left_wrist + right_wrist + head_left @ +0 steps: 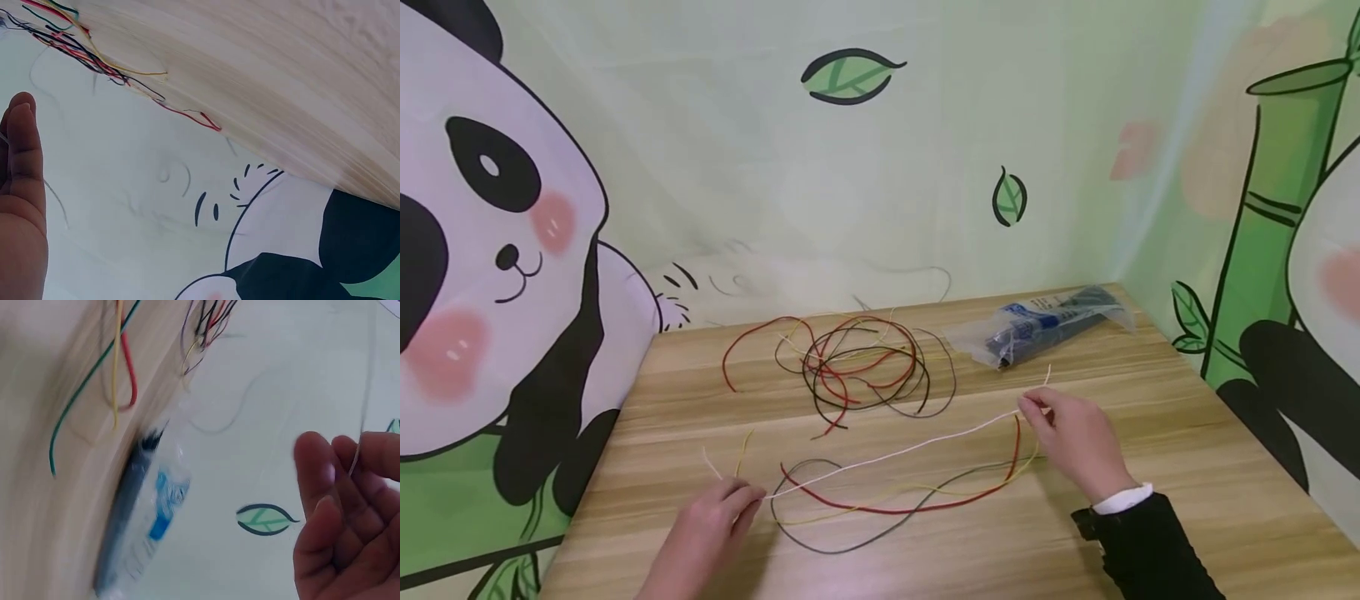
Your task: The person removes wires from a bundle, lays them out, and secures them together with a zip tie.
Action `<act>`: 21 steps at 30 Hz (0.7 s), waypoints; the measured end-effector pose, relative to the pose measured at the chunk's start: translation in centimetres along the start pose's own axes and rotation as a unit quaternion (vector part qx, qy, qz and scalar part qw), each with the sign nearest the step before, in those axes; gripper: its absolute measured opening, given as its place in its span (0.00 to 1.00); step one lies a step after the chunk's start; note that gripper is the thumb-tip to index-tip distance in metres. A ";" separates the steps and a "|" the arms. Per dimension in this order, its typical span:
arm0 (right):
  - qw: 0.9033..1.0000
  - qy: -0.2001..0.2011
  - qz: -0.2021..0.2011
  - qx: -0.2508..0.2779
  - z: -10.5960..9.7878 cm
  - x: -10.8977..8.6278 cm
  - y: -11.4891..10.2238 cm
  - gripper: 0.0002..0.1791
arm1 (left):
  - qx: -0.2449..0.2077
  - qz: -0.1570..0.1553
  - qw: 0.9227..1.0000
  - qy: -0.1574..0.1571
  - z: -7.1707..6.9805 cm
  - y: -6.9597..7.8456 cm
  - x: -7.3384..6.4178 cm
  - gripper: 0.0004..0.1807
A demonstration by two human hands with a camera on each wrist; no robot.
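Between left hand (pixel 711 518) and right hand (pixel 1081 435): white wire (pixel 892 454), pinched by both.

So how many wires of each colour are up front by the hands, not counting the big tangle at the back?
Thin white wire: 1
Bent red wire: 1
Slim yellow wire: 1
Curved green wire: 1
Total: 4
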State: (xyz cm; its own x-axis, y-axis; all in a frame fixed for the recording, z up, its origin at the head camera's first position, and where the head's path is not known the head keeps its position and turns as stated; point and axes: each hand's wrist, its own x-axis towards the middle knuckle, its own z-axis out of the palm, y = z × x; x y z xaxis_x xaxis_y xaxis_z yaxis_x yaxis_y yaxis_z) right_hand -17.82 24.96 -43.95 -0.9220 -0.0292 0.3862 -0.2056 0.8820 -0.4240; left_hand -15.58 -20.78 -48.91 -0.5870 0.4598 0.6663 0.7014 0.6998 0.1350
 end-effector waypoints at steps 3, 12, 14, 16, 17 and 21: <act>0.998 -0.006 0.035 0.055 -0.2 -0.1 0.0 0.09 | -0.012 0.016 1.000 0.004 0.2 0.5 0.1 0.17; 0.990 -0.048 0.087 0.098 0.3 -0.4 0.4 0.07 | -0.018 0.029 0.999 -0.028 1.2 1.2 0.4 0.30; 0.990 -0.061 0.092 0.085 0.3 -0.5 0.6 0.06 | -0.024 0.027 0.999 -0.041 1.4 1.1 0.2 0.25; 0.990 -0.071 0.095 0.072 0.4 -0.7 0.9 0.06 | -0.027 0.023 0.998 -0.057 1.5 1.1 0.1 0.14; 0.990 -0.075 0.095 0.067 0.5 -0.8 1.1 0.05 | -0.028 0.020 0.997 -0.066 1.6 1.1 0.1 0.08; 0.991 -0.086 0.089 0.055 1.0 -1.0 1.8 0.05 | -0.025 0.006 0.995 -0.095 2.0 1.2 0.1 0.11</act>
State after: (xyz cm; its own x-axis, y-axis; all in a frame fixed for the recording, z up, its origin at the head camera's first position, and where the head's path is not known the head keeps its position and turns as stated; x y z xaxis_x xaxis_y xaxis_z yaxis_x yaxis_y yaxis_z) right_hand -17.57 26.15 -45.95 -0.9873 0.0336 0.1553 -0.0605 0.8242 -0.5630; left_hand -15.60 -18.84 -50.18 -0.6405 0.5673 0.5177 0.7261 0.6669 0.1675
